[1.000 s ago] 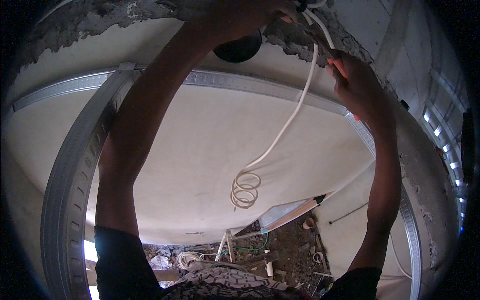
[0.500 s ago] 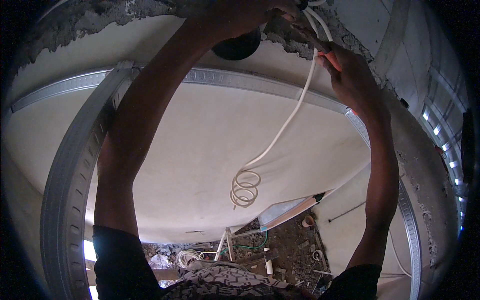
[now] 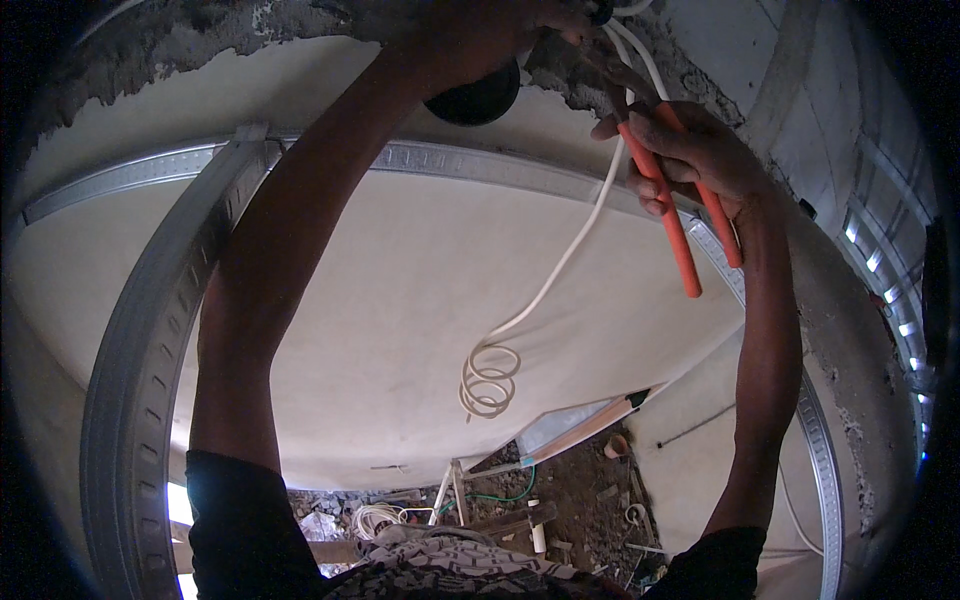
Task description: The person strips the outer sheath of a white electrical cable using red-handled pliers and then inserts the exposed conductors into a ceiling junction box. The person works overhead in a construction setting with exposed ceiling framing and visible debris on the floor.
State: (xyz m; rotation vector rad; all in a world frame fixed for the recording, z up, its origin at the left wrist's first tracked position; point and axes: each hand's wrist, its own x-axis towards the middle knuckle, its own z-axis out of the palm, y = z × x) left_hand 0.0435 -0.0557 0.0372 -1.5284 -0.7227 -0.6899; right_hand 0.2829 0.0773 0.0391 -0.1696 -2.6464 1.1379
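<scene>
1. I see smooth, plastic-looking orange plier grips [image 3: 677, 240] at upper right.
2. At centre, the white cable [image 3: 574, 254] looks like smooth plastic.
3. At left, a metal channel [image 3: 130, 370] gleams, dimpled.
4. Upper left: rough, matt cement [image 3: 165, 62].

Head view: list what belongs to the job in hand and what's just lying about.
Apparently in use:
orange-handled pliers, in the right hand's grip
hanging white cable, running up near the left hand

Seemingly just lying about below:
white cable bundle
white tube
reddish-brown pot
</scene>
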